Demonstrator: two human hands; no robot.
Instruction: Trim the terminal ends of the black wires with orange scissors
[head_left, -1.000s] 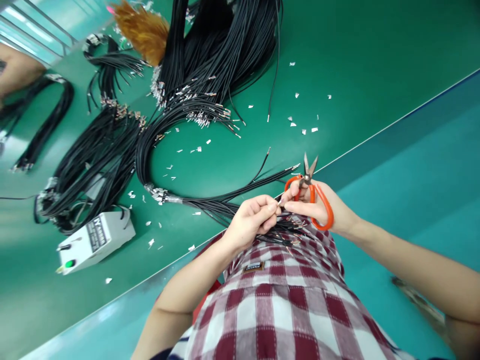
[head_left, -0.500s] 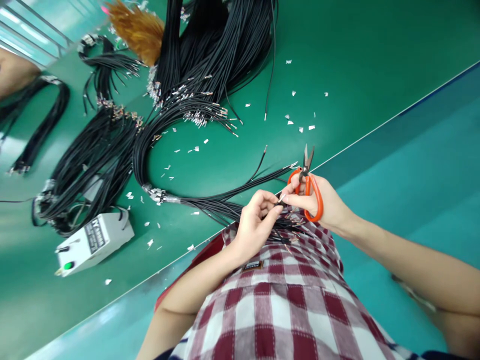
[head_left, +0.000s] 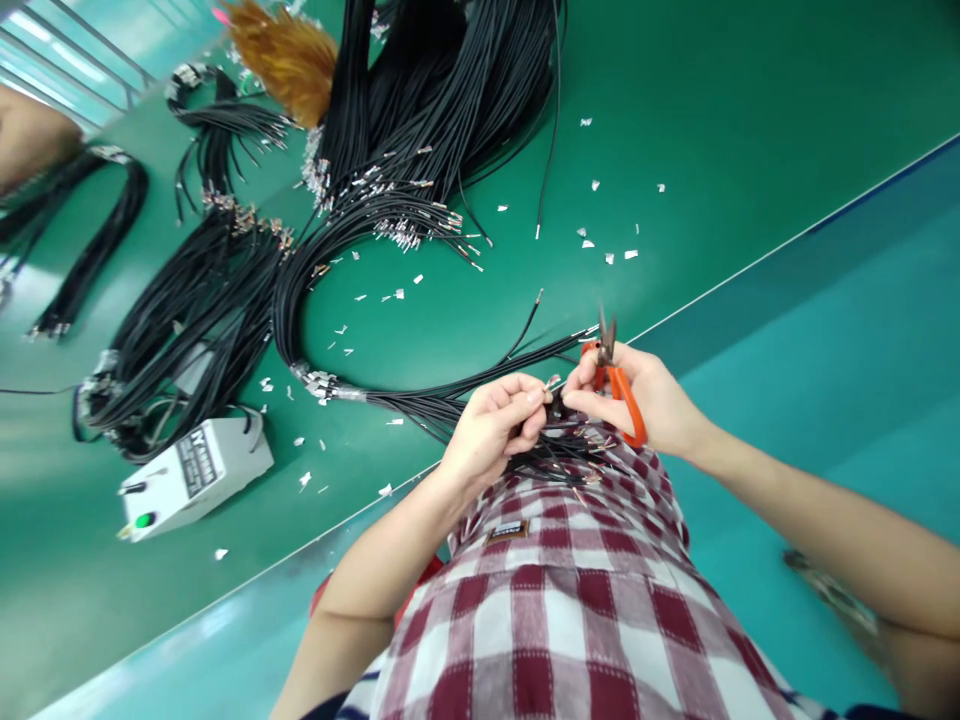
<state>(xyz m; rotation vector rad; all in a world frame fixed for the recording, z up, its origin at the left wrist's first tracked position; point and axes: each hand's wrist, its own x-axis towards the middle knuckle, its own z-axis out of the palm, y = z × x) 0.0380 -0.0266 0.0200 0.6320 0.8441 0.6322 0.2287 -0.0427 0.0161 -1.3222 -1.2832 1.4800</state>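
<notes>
My left hand pinches the stripped end of a black cable between thumb and fingertips. Close by on the right, my right hand has orange-handled scissors hooked in it, blades pointing up and away from me. Its thumb and forefinger are pressed together near the cable end; whether a scrap is between them is too small to tell. The cable bundle runs from the table over its edge to my lap, where several loose ends fan out under my hands on the checked apron.
A white box-shaped device with a green knob stands at the left. More black cable bundles and a large pile lie behind, beside a brown feather duster. White scraps dot the green table. Another person's arm shows far left.
My left hand has drawn slightly left, away from the right hand, with the cable end between its fingers. The scissors have turned a little in my right hand.
</notes>
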